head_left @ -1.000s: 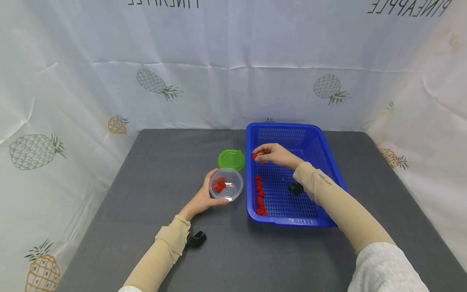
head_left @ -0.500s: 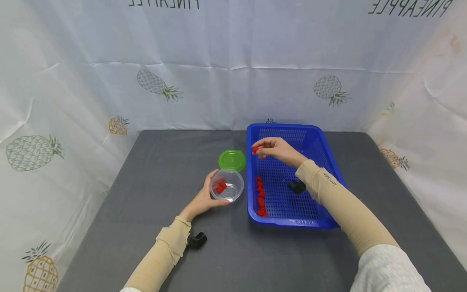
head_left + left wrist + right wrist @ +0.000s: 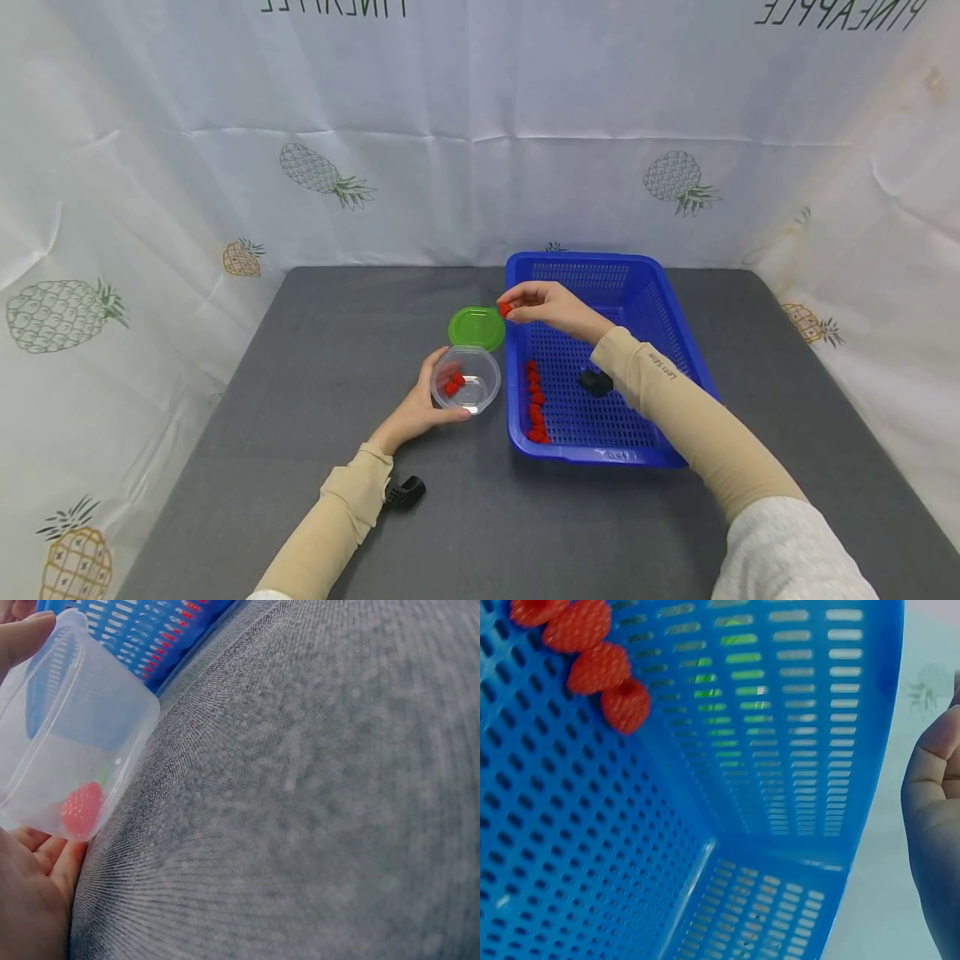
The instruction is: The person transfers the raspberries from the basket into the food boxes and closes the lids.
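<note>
My left hand [image 3: 412,417] curls round a clear plastic tub [image 3: 483,387], thumb on the near side and fingers on the far side. A couple of red raspberries [image 3: 454,383] lie in the tub; one raspberry [image 3: 82,810] shows through its wall in the left wrist view. My right hand [image 3: 551,308] pinches a raspberry [image 3: 505,308] in its fingertips, above the left rim of the blue basket [image 3: 600,456]. Inside the basket, a row of several raspberries [image 3: 626,705] lies along the left wall. In the right wrist view only part of the right hand shows.
A green lid [image 3: 477,328] lies just behind the tub, left of the basket. The basket's raised wall stands between the tub and the row of raspberries. Dark grey cloth [image 3: 315,358] covers the table, with a white pineapple-print curtain [image 3: 480,192] behind.
My right hand has lifted slightly and moved left with the raspberry, from inside the basket to above its left rim. The left hand and tub stay in place.
</note>
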`<control>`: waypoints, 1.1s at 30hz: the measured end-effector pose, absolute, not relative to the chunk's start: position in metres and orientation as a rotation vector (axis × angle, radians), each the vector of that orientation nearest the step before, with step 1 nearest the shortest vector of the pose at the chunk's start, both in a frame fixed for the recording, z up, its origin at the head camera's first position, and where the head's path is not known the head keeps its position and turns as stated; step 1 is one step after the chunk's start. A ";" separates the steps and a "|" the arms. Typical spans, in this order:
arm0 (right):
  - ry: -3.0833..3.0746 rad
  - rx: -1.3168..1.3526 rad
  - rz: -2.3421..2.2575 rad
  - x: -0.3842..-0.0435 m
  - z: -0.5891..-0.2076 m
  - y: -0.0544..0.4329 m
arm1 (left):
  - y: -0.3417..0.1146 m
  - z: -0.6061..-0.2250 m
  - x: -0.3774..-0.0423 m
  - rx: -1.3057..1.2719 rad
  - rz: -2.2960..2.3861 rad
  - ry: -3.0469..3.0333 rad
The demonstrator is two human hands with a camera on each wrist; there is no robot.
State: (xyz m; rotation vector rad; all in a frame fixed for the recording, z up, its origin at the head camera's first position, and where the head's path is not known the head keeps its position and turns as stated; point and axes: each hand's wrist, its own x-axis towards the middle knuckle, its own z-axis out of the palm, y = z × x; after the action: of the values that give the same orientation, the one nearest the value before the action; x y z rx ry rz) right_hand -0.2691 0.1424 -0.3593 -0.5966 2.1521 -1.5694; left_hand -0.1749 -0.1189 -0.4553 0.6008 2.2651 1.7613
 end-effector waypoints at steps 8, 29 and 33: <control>2.134 -0.646 -1.522 -0.270 -0.362 0.124 | -0.121 -0.476 -0.185 0.574 1.751 2.274; 2.153 -0.801 -1.334 -0.266 -0.372 0.086 | -0.121 -0.450 -0.174 0.528 1.684 2.281; 2.201 -0.847 -1.270 -0.265 -0.372 0.079 | -0.121 -0.452 -0.175 0.533 1.711 2.260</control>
State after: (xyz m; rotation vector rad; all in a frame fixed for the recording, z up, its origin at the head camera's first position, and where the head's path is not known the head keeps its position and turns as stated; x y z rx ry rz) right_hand -0.2654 0.0794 -0.3719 -0.8474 2.2009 -1.2700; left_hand -0.1751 -0.1209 -0.4519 0.5334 2.2602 1.7111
